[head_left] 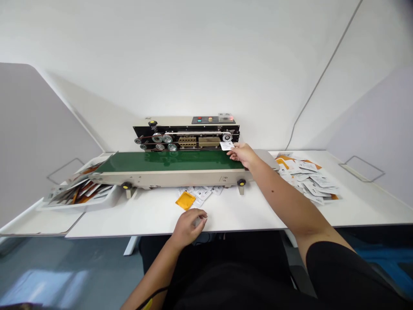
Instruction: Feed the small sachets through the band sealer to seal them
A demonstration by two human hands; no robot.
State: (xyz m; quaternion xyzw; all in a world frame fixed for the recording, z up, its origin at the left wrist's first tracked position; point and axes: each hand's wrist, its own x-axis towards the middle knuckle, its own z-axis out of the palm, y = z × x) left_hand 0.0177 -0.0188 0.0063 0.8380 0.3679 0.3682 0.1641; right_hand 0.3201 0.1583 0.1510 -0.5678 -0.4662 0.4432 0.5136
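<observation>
My right hand (pixel 242 154) reaches over the right end of the green conveyor belt (pixel 167 161) and pinches a small white sachet (pixel 226 145) at the intake of the band sealing machine (pixel 187 133). My left hand (pixel 189 226) rests near the table's front edge, fingers curled on something small I cannot make out. Just beyond it lie an orange sachet (pixel 185 200) and several white sachets (pixel 201 192) under the conveyor's front.
A heap of white and orange sachets (pixel 305 178) covers the table to the right. At the conveyor's left end a white tray (pixel 97 202) holds sealed sachets. Grey partitions stand on both sides, a white wall behind. A cable runs up the wall at right.
</observation>
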